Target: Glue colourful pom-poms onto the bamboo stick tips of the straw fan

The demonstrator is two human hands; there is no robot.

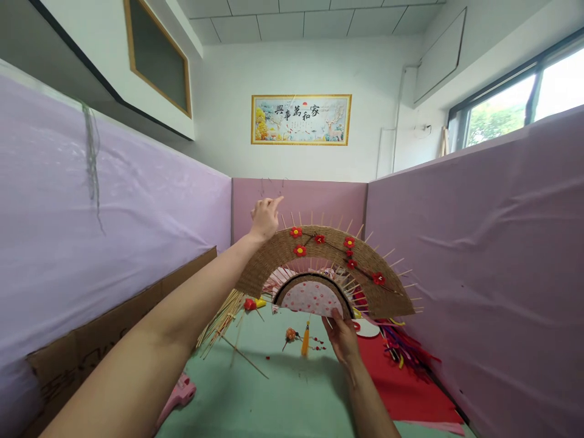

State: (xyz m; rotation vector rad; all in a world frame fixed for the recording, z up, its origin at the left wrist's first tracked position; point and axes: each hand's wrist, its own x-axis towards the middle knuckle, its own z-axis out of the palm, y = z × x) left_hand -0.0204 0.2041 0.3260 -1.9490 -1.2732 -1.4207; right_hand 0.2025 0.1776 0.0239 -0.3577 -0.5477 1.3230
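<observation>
Purple partitions [479, 243] close round; woven fan [328, 267] betw. 2 hands, L [264, 219] top edge, R [342, 340] base.

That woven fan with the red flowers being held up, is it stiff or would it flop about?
The fan probably stays fairly stiff: it keeps its arc though the right hand grips only its base. It looks light, being woven cord on thin sticks. The bare stick tips around its rim seem fragile; the left hand reaches them with the fingers only.
</observation>
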